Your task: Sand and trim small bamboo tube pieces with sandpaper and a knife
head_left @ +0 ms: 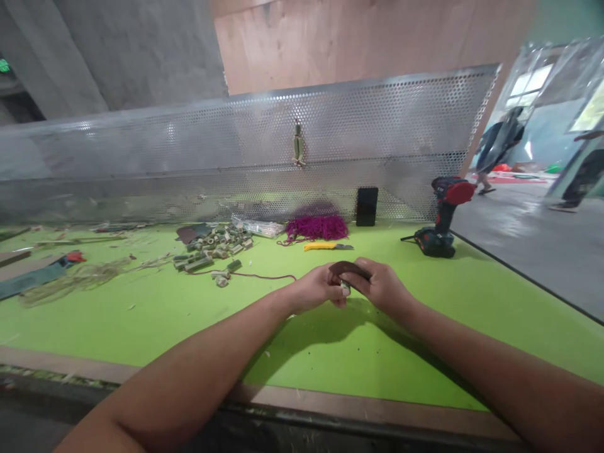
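Above the green tabletop (302, 352) both hands meet, close together. My left hand (317, 290) is closed on a small bamboo piece (345, 286), mostly hidden by the fingers. A bent dark-brown strip, by its look sandpaper (348, 269), is pinched in my right hand (382, 286) and lies over the bamboo piece. A thin dark-red cord (257, 275) runs along the table to my left hand; whether it joins the held piece cannot be made out. Just beyond the hands lies a yellow-handled utility knife (325, 246).
Left of centre is a heap of cut bamboo pieces (219, 242). Purple cord (317, 228), a black phone (367, 206) and a cordless drill (443, 217) stand along the back. A bamboo figure (298, 146) hangs on the perforated metal panel (377, 126). People walk at far right.
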Tool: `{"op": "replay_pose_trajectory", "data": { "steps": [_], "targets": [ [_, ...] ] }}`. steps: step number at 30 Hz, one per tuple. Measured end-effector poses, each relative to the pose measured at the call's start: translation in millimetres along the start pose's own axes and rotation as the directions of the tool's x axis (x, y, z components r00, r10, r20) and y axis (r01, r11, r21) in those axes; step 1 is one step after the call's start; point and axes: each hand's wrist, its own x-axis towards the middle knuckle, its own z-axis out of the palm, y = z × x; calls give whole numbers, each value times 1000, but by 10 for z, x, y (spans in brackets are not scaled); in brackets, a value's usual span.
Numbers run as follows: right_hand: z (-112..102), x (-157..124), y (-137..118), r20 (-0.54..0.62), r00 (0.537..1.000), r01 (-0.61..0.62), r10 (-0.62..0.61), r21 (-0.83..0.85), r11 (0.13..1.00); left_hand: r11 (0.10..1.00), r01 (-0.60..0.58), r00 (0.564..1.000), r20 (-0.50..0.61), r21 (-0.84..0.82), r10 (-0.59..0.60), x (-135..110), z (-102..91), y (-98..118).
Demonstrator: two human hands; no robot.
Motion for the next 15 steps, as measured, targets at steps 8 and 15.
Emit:
{"op": "replay_pose_trajectory", "data": {
  "steps": [8, 15],
  "targets": [
    [6, 2, -6, 10, 1000, -7, 7, -2, 1000, 996, -47, 999, 3, -78, 48, -9, -2, 2],
    [3, -55, -64, 36, 998, 42, -42, 1, 999, 994, -50, 999, -13, -98, 49, 9, -32, -46]
  ]
}}
